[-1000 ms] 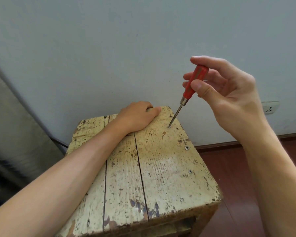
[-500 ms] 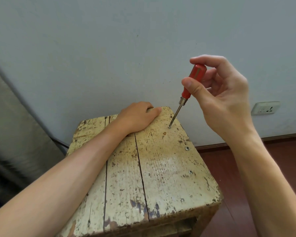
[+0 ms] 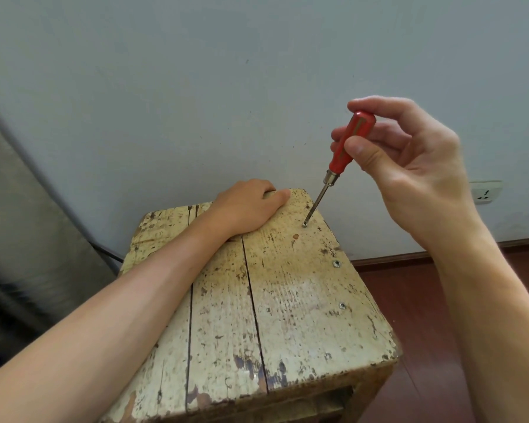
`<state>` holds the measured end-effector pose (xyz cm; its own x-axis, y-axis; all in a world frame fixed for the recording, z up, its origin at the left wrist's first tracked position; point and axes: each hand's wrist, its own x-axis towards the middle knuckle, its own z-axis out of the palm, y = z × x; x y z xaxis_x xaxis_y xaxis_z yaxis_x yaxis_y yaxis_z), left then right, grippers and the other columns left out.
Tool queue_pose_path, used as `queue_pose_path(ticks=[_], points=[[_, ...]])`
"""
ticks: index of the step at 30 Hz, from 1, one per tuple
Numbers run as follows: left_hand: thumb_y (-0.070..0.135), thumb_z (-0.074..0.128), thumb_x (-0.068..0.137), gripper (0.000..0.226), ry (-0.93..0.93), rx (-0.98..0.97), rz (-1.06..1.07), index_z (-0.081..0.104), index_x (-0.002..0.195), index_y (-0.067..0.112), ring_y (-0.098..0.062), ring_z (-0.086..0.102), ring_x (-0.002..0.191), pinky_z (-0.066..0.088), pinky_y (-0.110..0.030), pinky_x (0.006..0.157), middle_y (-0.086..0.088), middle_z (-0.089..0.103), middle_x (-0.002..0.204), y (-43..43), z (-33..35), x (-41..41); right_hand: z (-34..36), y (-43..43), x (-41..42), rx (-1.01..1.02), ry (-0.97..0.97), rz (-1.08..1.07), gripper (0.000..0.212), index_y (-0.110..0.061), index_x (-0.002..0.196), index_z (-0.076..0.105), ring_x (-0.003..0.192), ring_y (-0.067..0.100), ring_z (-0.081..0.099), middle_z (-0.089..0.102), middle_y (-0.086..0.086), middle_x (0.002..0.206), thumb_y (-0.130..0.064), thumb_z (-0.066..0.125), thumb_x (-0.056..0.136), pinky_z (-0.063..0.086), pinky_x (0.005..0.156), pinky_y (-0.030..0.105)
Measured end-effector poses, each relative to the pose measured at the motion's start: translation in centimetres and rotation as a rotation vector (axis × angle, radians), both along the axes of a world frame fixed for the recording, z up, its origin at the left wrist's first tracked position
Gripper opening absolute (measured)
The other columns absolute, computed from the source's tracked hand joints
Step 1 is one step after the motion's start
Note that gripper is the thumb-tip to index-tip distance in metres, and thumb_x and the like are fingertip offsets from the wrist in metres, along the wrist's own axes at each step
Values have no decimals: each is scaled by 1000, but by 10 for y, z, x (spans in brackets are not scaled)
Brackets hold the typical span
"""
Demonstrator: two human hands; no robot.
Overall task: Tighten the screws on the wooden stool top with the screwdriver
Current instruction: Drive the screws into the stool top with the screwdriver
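Note:
A worn, cream-painted wooden stool top (image 3: pixel 287 300) made of planks fills the lower middle. My right hand (image 3: pixel 409 166) pinches the red handle of a small screwdriver (image 3: pixel 344 148), which leans with its tip set in the far screw (image 3: pixel 304 224) near the stool's right edge. Two more screws, one in the middle (image 3: pixel 336 263) and one nearer me (image 3: pixel 342 306), lie along the same edge. My left hand (image 3: pixel 248 209) grips the stool's far edge, fingers curled over it, forearm lying across the planks.
A pale wall rises right behind the stool, with a white socket (image 3: pixel 484 192) at the right and a brown skirting board (image 3: pixel 409 257) below. Red-brown floor (image 3: pixel 425 300) lies to the right. A grey panel (image 3: pixel 28 239) and a dark cable (image 3: pixel 109 253) are at the left.
My right hand's fingers and thumb have shifted round the screwdriver handle, turning it. The tip stays on the same far screw. My left hand has not moved.

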<state>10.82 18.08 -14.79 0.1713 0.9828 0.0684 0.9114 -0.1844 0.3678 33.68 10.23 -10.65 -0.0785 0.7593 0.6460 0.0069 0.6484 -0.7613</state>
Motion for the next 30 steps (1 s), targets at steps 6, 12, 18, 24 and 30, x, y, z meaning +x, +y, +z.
queue_pose_path(ticks=[6, 12, 18, 24, 30], points=[[66, 37, 101, 49, 2, 0, 1, 67, 111, 29, -19, 63, 100, 51, -45, 95, 9, 68, 106, 0, 0, 0, 0, 1, -12, 48, -40, -134, 29, -28, 112, 57, 86, 25, 79, 70, 4, 92, -13, 77, 97, 60, 86, 58], [65, 37, 102, 49, 2, -1, 3, 68, 113, 28, -20, 62, 102, 51, -45, 96, 7, 68, 109, -1, 1, 1, -3, 2, -12, 114, -71, -161, 26, -22, 126, 65, 84, 14, 77, 67, -4, 92, -10, 71, 104, 58, 68, 30], [66, 37, 101, 51, 5, -7, 4, 67, 116, 28, -19, 62, 101, 50, -45, 96, 8, 68, 109, -1, 1, 0, -4, 5, -2, 93, -40, -8, 31, -18, 132, 64, 111, 19, 77, 74, 21, 119, -1, 64, 106, 58, 92, 21], [66, 37, 101, 50, 3, -7, 6, 67, 114, 28, -20, 62, 103, 50, -45, 96, 8, 67, 109, -1, 1, 1, -4, 5, -4, 96, -2, -33, 29, -19, 126, 67, 96, 24, 80, 75, 18, 109, -2, 70, 103, 64, 90, 35], [66, 37, 101, 50, 1, -5, 0, 67, 113, 27, -20, 62, 102, 51, -46, 96, 7, 67, 108, -1, 1, 1, -4, 3, -14, 111, -54, -166, 26, -26, 119, 62, 79, 19, 78, 67, -3, 90, -14, 76, 100, 58, 72, 56]])
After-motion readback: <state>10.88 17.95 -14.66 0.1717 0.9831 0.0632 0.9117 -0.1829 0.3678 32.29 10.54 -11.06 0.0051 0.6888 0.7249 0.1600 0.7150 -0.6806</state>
